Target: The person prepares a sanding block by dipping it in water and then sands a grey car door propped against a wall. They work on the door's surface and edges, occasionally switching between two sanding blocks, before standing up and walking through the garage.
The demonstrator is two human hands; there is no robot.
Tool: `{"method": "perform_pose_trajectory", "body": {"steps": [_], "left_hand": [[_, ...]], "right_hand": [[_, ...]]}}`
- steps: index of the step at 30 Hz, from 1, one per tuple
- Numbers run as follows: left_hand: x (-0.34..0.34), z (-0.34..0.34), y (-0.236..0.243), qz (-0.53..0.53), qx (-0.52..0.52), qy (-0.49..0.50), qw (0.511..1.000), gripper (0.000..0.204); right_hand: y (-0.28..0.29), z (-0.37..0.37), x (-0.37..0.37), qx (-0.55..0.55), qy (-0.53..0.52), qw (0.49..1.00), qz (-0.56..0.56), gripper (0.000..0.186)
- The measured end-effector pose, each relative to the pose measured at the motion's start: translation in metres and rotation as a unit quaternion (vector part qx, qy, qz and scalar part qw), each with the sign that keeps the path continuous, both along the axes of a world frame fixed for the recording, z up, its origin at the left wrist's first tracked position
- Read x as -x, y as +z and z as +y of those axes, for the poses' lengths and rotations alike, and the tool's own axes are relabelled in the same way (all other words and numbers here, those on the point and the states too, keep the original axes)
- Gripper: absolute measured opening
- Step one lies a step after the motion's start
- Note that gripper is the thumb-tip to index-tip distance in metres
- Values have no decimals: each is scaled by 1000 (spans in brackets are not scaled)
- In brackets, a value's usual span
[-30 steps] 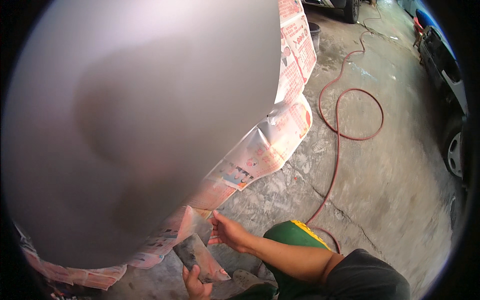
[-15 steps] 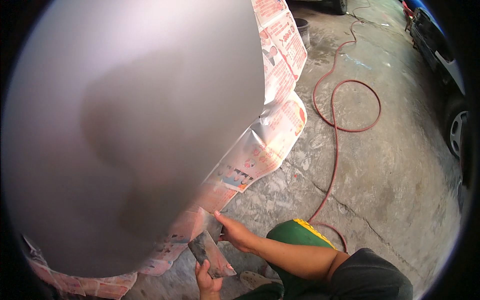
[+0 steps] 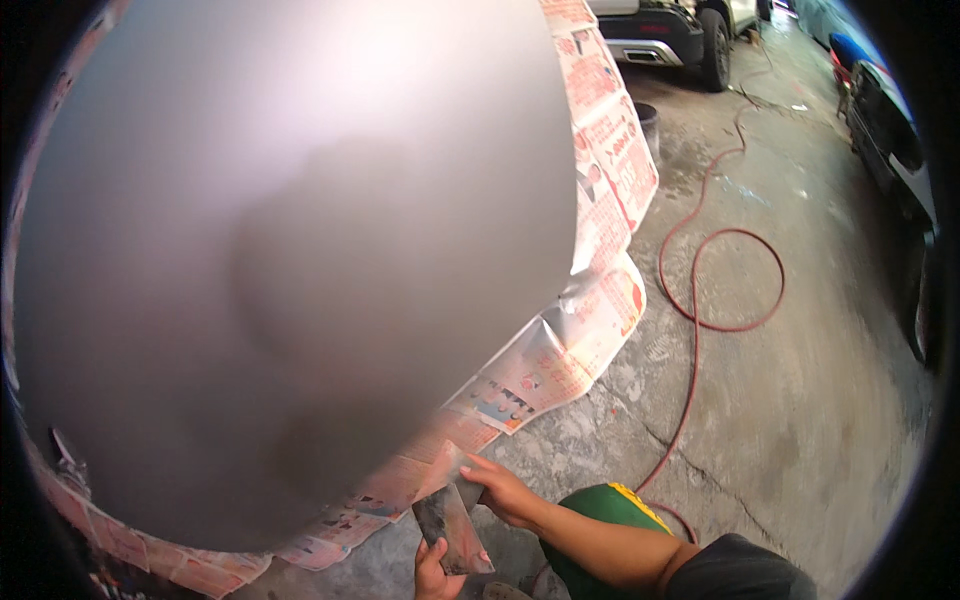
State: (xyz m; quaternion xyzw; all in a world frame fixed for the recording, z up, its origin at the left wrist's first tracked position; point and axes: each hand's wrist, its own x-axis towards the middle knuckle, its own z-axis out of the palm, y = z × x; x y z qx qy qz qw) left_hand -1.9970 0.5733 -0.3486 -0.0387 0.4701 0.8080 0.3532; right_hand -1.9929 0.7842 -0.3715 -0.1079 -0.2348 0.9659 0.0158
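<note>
A large smooth grey car body panel fills the left and middle of the view, with a dark shadow across it. Beyond its lower edge, my left hand grips a thin, flat rectangular plate, shiny and smeared dark grey, with the thumb lying on its face. Just above, my right hand pinches a second thin grey plate, partly hidden behind the first. The two plates overlap or nearly touch. Printed newspaper sheets border the panel below both hands and along its right side.
A red hose loops over the cracked concrete floor on the right. A dark bucket stands behind the newspaper. One vehicle is parked at the back, another dark one at the far right. Green cloth with yellow edging lies beside my right forearm.
The view has tilted up, so the scene sits lower and more of the parked vehicle shows. Both hands keep hold of their plates, close together.
</note>
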Motion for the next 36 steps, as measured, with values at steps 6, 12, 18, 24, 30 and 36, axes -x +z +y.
{"method": "perform_pose_trajectory", "body": {"steps": [6, 12, 18, 24, 30, 36], "left_hand": [[1, 20, 19, -30, -38, -59, 997, 50], [-9, -12, -6, -108, 28, -49, 993, 36], [-39, -14, 41, -60, -30, 6, 998, 39], [-59, -15, 64, 65, -4, 93, 994, 50], [-48, -50, 53, 103, -49, 146, 983, 49], [-38, -125, 10, 73, 22, 341, 937, 49]], "right_hand": [[-17, -4, 5, 3, -16, 999, -28, 46], [-24, -1, 13, 107, -17, 992, -59, 37], [-48, -26, 29, 180, 4, 979, -96, 34], [-46, -52, 25, 150, 31, 980, -127, 29], [-15, -58, 9, 90, 27, 981, -169, 28], [-17, -72, 0, 38, -11, 980, -194, 30]]}}
